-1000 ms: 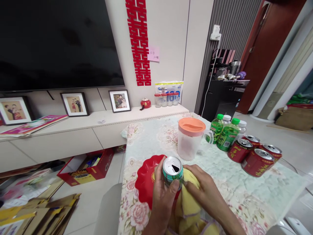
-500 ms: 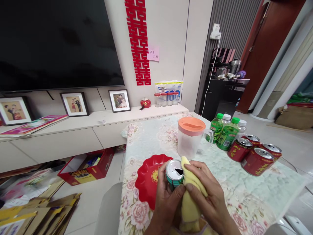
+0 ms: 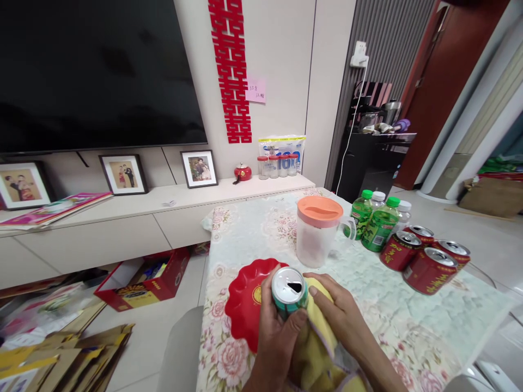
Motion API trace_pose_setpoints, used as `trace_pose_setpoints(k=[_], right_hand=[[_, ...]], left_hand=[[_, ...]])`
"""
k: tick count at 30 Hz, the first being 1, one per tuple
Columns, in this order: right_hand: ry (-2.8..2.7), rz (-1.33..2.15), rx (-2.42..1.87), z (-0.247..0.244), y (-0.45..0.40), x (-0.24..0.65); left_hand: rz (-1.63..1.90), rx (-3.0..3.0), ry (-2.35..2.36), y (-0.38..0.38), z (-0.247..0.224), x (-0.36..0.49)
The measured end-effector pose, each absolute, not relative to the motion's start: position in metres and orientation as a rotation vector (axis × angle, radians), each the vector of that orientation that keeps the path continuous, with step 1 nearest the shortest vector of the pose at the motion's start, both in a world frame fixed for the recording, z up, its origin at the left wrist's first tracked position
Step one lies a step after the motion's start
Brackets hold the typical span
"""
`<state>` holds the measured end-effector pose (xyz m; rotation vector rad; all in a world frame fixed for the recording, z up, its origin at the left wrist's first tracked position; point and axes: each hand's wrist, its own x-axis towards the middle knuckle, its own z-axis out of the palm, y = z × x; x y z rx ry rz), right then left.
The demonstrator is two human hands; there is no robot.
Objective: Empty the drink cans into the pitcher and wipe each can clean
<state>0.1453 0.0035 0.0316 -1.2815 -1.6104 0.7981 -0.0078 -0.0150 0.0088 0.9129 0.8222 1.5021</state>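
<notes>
My left hand (image 3: 274, 332) is wrapped round a green drink can (image 3: 288, 294) with an opened silver top, held upright over the near part of the table. In my right hand (image 3: 337, 310) is a yellow cloth (image 3: 321, 326) with a purple edge, pressed against the can's right side. The cloth's lower part hangs down below both hands. Just left of the can, partly hidden by my left hand, lies a red scalloped plate (image 3: 241, 305). Beyond my hands stands a clear pitcher (image 3: 314, 239) with an orange lid.
Several red cans (image 3: 430, 269) stand at the right of the flowered tablecloth (image 3: 261, 223), with green-capped bottles (image 3: 379, 228) behind them. A low white cabinet (image 3: 171, 196) runs along the wall. On the floor at left are a red box (image 3: 143, 286) and flattened cardboard (image 3: 93, 354).
My right hand and the cloth have moved down the can's side, and the cloth has opened out more. The can has shifted slightly left, still in my left hand.
</notes>
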Motion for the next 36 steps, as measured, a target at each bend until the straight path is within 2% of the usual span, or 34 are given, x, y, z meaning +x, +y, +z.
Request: trace_pose_setpoints(k=[7,15,25,30,36], right_hand=[[-1.743,0.577,-1.167,0.054,-0.020,0.129],[-1.648,0.274,-1.038,0.049,-0.025,0.130],[-1.598,0.654,-1.285,0.022,0.011,0.143],[-1.603,0.574,-1.326,0.023,0.005,0.137],[-1.680,0.563,-1.155,0.045,-0.018,0.137]], left_hand=[[1.549,0.889,0.948,-0.006,0.007,-0.012],[1.436,0.855,0.726,-0.013,0.005,-0.005],[1.475,0.895,0.732,-0.015,0.012,-0.007],[1.487,0.838,0.739,-0.014,0.004,-0.007],[1.438,0.818,0.801,-0.013,0.004,-0.008]])
